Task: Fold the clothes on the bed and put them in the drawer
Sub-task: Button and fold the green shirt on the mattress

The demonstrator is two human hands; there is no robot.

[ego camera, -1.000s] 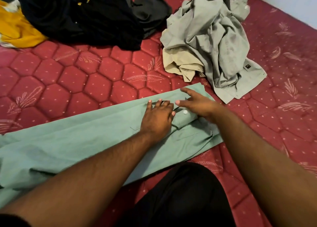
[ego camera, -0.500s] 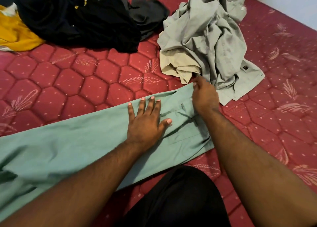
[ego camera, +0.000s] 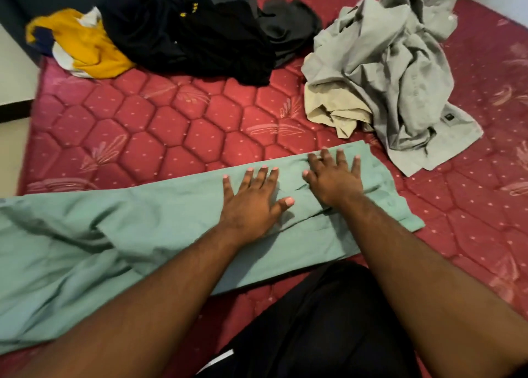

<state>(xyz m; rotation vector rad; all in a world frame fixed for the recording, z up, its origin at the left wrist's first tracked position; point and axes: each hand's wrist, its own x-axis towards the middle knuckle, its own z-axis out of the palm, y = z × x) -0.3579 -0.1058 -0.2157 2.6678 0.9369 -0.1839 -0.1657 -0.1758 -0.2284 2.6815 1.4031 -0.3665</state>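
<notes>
Mint-green trousers [ego camera: 160,234] lie lengthwise across the near part of the red quilted mattress [ego camera: 171,126], waist end at the right. My left hand [ego camera: 251,200] presses flat on them with its fingers spread. Just to its right, my right hand [ego camera: 333,177] lies flat on the waist end, fingers straight. The leg end at the left is wrinkled and runs out of view.
Behind the trousers at the right sits a crumpled grey shirt [ego camera: 400,71] over a beige garment [ego camera: 334,106]. Black clothes [ego camera: 185,34] and a dark grey piece [ego camera: 288,26] lie at the back, a yellow garment [ego camera: 85,49] at the back left. My black-clad knee [ego camera: 314,320] is near the mattress's front edge.
My right hand has left the far waist corner and now lies flat on the waist. My left hand stays pressed flat on the trousers. The view shifted left, showing the mattress's left edge.
</notes>
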